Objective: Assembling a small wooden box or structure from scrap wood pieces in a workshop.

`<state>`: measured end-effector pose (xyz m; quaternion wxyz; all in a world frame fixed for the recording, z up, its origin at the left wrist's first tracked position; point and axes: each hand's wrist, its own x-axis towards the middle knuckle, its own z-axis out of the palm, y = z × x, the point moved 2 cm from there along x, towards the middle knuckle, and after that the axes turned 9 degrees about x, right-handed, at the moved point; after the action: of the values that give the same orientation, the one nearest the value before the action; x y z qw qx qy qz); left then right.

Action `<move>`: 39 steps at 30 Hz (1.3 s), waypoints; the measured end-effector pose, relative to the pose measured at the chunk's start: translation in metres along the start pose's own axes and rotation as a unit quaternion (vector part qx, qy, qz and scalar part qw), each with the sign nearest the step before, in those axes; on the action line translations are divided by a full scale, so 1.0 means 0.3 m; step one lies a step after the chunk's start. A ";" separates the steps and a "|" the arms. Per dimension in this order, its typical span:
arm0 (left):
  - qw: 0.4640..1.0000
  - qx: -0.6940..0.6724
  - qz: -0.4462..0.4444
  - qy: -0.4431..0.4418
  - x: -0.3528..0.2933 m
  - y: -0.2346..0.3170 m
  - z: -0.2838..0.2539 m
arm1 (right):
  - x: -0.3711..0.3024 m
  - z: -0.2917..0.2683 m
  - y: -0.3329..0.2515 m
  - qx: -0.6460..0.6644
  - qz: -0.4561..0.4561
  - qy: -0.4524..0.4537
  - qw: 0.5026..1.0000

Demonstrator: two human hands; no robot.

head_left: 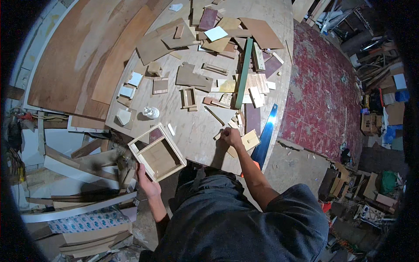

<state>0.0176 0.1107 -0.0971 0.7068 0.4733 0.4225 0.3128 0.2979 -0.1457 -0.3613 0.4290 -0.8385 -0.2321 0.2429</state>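
Note:
My left hand point(149, 182) grips the lower left side of a light wooden box frame point(173, 149). A divider crosses the frame, and it is held tilted at the table's near edge. Over the worktable, my right hand point(231, 137) has its fingers closed. A small wood piece shows at its fingertips; whether they pinch it I cannot tell. Just right of that hand lies a pale wooden block with a small hole point(250, 140). A handsaw point(265, 136) with an orange handle rests along the table's right edge. Beyond the frame stands a white bottle point(151, 112).
Wood offcuts point(194, 79) and small wooden frames point(189, 99) are scattered across the worktable point(192, 144). A long green strip point(244, 72) lies among them. Large plywood sheets point(74, 65) lean at the left. Red flooring point(321, 91) and piled clutter point(384, 100) are at the right.

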 end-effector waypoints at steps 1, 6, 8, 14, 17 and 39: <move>1.000 -0.007 0.009 0.012 -0.013 -0.005 -0.003 | 0.008 -0.013 -0.008 0.007 0.004 0.016 1.000; 0.999 -0.014 -0.008 0.034 -0.050 -0.055 -0.004 | 0.018 -0.104 -0.042 0.085 0.075 0.077 0.991; 0.999 -0.006 -0.024 0.028 -0.054 -0.065 0.007 | 0.026 -0.136 -0.032 -0.026 0.021 0.038 0.999; 1.000 -0.014 -0.006 0.005 -0.047 -0.064 0.062 | 0.126 -0.141 -0.099 -0.087 0.024 -0.056 0.994; 0.999 -0.007 -0.011 -0.035 -0.034 -0.058 0.153 | 0.260 -0.141 -0.062 -0.145 -0.068 0.102 0.982; 0.997 -0.021 0.029 -0.073 0.068 0.007 0.095 | 0.051 -0.156 -0.246 0.435 0.235 0.017 0.869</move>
<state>0.0521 0.1171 -0.0957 0.7360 0.4924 0.3493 0.3065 0.3247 -0.1262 -0.2791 0.6845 -0.6005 0.1087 0.3988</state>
